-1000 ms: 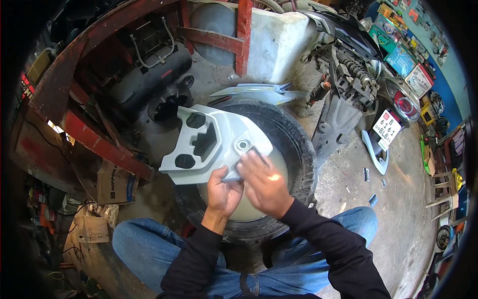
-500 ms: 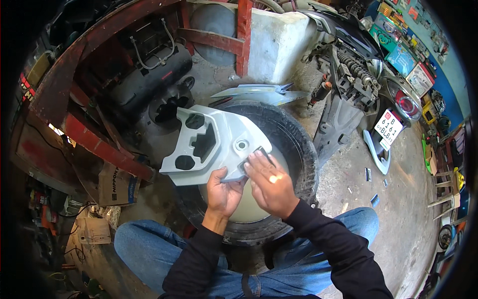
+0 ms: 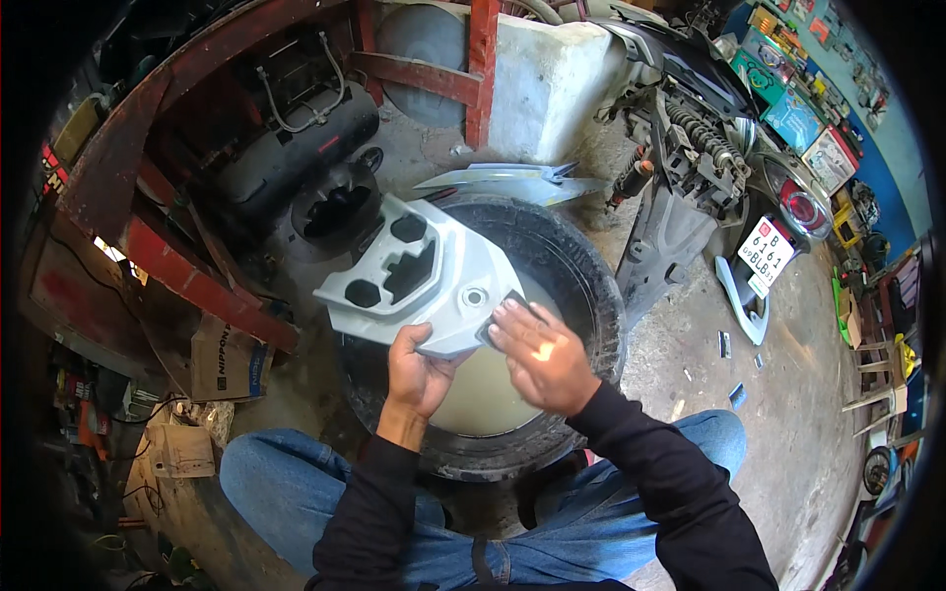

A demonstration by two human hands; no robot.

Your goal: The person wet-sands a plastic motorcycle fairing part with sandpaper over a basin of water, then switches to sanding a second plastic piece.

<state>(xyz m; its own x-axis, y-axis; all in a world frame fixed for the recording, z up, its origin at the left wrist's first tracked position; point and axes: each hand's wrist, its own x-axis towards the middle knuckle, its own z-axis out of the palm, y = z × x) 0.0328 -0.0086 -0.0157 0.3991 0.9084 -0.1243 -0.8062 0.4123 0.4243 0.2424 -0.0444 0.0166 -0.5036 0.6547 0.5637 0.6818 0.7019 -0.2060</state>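
Observation:
My left hand (image 3: 416, 374) grips the lower edge of a pale grey plastic panel (image 3: 448, 320), thumb up, fingers hidden beneath it. The panel has shaped openings and a round hole and is held tilted over a black tyre-like tub (image 3: 591, 286) with cloudy, pale liquid (image 3: 478, 399) in it. My right hand (image 3: 540, 357) lies on the panel's right end with fingers together, pressed on a small dark sheet or pad (image 3: 514, 301) that is mostly covered by them.
A red frame (image 3: 197, 291) and black cylindrical tank (image 3: 296, 148) stand at left, with cardboard (image 3: 227, 360) below. Another pale panel (image 3: 503, 180) lies behind the tub. A dismantled motorbike (image 3: 714, 148) stands at right; small blue scraps (image 3: 737, 394) lie on the concrete floor (image 3: 778, 424).
My left hand and the panel have shifted left, and the panel's left part has risen in view. My right hand has moved slightly right across the panel's end with the dark pad.

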